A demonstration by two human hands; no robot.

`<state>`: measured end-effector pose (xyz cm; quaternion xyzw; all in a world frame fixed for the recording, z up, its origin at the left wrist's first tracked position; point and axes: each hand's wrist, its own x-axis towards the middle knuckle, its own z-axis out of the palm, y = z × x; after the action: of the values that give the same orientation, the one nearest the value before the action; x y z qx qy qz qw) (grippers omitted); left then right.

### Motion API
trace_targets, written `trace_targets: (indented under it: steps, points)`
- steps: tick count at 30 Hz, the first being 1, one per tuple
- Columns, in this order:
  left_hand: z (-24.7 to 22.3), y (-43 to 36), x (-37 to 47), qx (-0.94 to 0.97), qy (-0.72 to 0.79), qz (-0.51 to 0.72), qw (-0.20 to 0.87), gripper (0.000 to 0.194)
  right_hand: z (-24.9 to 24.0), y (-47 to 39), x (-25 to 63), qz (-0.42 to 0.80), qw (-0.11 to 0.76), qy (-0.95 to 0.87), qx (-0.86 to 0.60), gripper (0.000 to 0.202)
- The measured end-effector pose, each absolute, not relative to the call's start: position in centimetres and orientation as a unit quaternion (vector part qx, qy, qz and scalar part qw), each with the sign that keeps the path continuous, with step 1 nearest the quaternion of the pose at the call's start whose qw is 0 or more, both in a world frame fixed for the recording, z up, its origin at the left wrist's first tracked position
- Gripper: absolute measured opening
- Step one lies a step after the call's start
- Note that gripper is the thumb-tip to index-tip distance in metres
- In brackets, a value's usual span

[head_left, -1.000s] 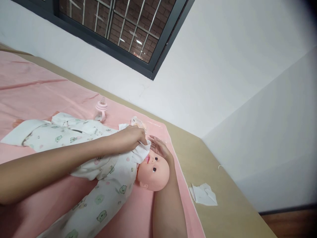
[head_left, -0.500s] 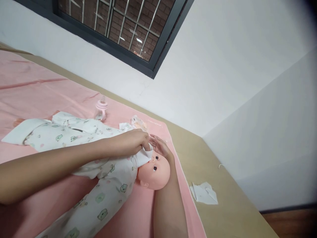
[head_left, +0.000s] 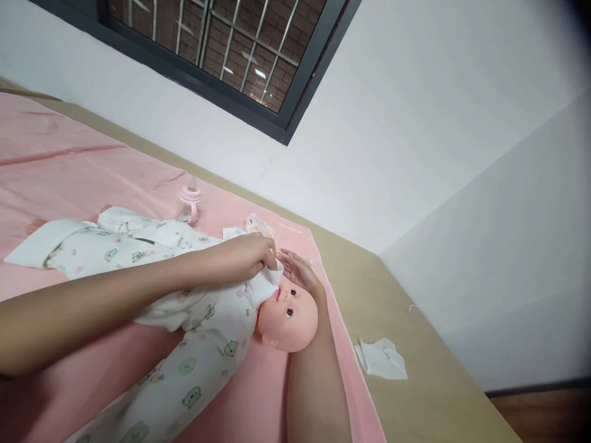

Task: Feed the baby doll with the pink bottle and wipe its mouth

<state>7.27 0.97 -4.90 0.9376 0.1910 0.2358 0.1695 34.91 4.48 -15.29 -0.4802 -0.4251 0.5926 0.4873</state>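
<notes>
Doll [head_left: 289, 314] on pink sheet [head_left: 69, 166], both hands at its face.

Left hand [head_left: 247, 255]: fingers [head_left: 268, 249] closed, pinching a white tissue [head_left: 268, 283] pressed at the doll's mouth, directly beneath the fingertips. Right hand [head_left: 298, 274]: open, fingers flat and extended, cupping the far side of the doll's head (forearm alongside, on the right). Doll lying face up, in printed white romper [head_left: 184, 369]. Baby bottle [head_left: 189, 206] standing farther off, to the left; crumpled tissue [head_left: 381, 359] on the tan surface [head_left: 415, 344], well apart to the right.
</notes>
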Motion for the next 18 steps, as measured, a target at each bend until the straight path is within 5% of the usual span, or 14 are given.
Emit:
trace_targets:
  steps: [18]
  points:
    - [-4.2, -0.5, 7.1, 0.944, 0.178, 0.165, 0.222, 0.021, -15.5, 4.7, 35.1, 0.604, 0.486, -0.422, -0.470, 0.030]
